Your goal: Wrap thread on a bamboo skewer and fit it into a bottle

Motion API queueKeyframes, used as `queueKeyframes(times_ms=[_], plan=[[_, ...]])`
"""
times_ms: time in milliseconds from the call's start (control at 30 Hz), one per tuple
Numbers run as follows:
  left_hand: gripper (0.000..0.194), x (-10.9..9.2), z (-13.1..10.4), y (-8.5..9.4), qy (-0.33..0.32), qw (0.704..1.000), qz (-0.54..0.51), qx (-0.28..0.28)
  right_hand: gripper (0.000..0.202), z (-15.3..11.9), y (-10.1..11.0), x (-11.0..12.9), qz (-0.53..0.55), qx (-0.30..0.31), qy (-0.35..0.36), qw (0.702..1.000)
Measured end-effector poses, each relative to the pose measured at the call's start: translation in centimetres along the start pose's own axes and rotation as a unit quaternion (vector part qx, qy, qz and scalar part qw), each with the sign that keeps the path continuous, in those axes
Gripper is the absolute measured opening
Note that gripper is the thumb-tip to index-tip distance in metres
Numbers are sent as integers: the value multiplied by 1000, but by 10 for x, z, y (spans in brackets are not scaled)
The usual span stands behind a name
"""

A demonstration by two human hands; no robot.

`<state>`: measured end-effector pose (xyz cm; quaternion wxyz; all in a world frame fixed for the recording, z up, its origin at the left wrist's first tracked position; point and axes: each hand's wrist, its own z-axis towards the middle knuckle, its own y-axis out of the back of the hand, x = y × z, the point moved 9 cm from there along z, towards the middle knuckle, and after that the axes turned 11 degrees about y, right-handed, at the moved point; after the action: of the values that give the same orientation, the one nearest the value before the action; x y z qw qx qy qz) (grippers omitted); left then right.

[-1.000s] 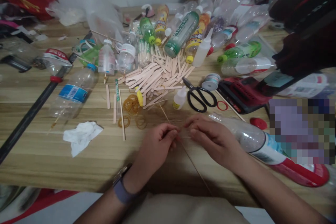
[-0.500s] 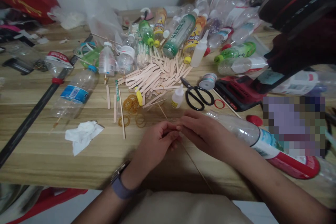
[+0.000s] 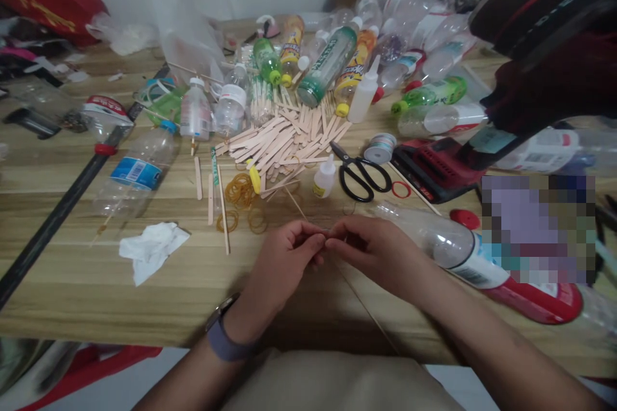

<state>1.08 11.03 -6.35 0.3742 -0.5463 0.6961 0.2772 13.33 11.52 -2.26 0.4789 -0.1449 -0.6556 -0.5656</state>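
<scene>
My left hand (image 3: 294, 260) is closed around a thin wooden stick (image 3: 366, 311), which slants from beyond my fingers down toward my lap. Fingertip to fingertip with it, my right hand (image 3: 366, 247) pinches at the same spot on the stick. A fine curved strand shows just above my right fingers, but what they grip is too small to make out. Just past the hands stand a small glue bottle (image 3: 324, 176) and black-handled scissors (image 3: 364, 173). Rubber bands (image 3: 240, 191) lie to the left of the stick's far end.
A heap of craft sticks (image 3: 284, 138) covers the middle of the table, with several plastic bottles behind. On the right are a red and black power tool (image 3: 434, 167), a wire spool (image 3: 380, 148) and a large bottle (image 3: 525, 295). Left lie a crumpled tissue (image 3: 153, 250) and a blue-labelled bottle (image 3: 137, 172).
My right fingers have shifted from lying over the left fingertips to a pinch beside them. A fine strand now shows above the right hand. My left hand stays on the stick.
</scene>
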Motion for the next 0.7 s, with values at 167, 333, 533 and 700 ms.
queueKeyframes(times_ms=[167, 333, 533, 700], plan=[[13, 0, -1, 2, 4, 1000, 11, -19, 18, 0, 0, 2, 16, -19, -2, 1000], [11, -4, -5, 4, -26, 997, 52, -52, 15, -4, 0, 7, 27, -25, 24, 999], [9, -4, -7, 7, -42, 992, 83, -81, 14, -7, -6, 7, 40, -35, 32, 998], [8, -5, -6, 10, -41, 994, 66, -81, 7, -11, -12, -5, 74, -65, -20, 995]])
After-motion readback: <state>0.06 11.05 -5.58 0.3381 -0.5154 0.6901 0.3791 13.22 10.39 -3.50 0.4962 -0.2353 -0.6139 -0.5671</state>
